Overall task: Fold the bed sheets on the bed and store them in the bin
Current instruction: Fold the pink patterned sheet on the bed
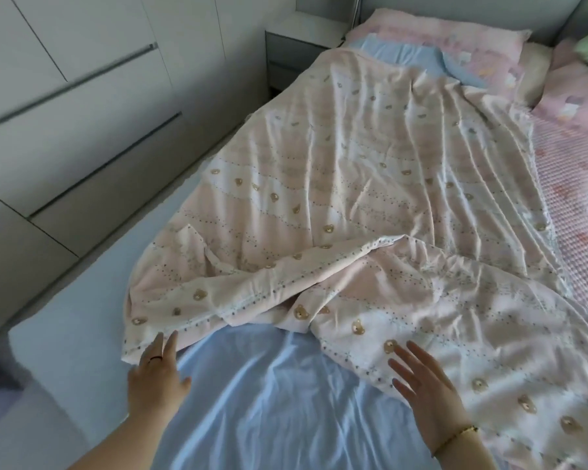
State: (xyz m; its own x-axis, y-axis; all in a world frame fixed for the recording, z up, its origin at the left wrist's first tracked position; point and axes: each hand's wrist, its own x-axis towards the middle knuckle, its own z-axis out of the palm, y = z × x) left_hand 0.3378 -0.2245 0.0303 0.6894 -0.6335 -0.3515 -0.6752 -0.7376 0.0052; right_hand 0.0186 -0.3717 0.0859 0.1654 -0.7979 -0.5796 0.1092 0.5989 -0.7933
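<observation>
The bed (269, 418) is taking up most of the view, with a blue fitted sheet showing bare at the near end. The pink bear-print sheet (370, 171) is lying spread over it, wrinkled, running up to the pillows (438, 39), and its near edge is flopping back on itself in a loose fold. A white wardrobe (65, 113) is standing along the left side. The left hand (157, 378) is reaching out with straight fingers, and the fingertips are touching the sheet's near left corner. The right hand (428, 391) is lying flat and spread wide over the sheet's near right edge, gripping nothing, though I can't tell if it's actually pressing down. A gold bracelet (455, 435) is sitting on that wrist.
</observation>
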